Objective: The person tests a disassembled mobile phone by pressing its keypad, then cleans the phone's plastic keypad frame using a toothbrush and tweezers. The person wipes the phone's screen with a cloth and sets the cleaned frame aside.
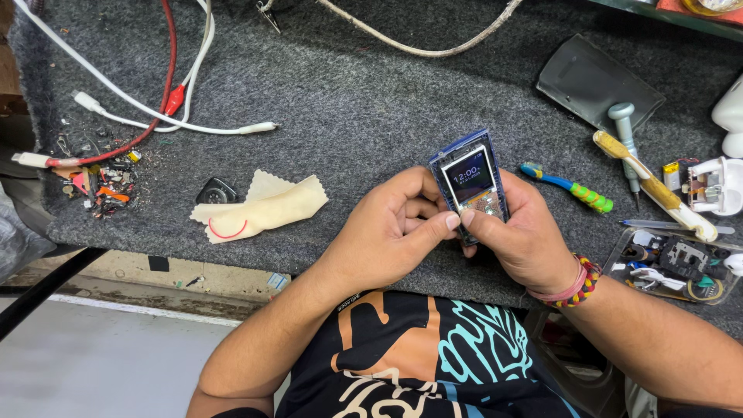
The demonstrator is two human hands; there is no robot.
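A small blue-framed keypad phone [468,172] with a lit screen is held upright over the grey felt mat [364,93]. Its front cover looks removed, exposing the keypad board. My left hand [391,228] grips its lower left side, thumb pressed against the bottom of the phone. My right hand [522,236] wraps the lower right side, thumb meeting the left thumb below the screen. A braided bracelet sits on my right wrist.
A cream cloth [263,207] lies left of my hands, beside a small black part [217,190]. White and red cables [166,101] and small debris sit far left. A toothbrush [569,190], screwdrivers [627,135], a dark cover [596,77] and a parts tray [673,263] lie to the right.
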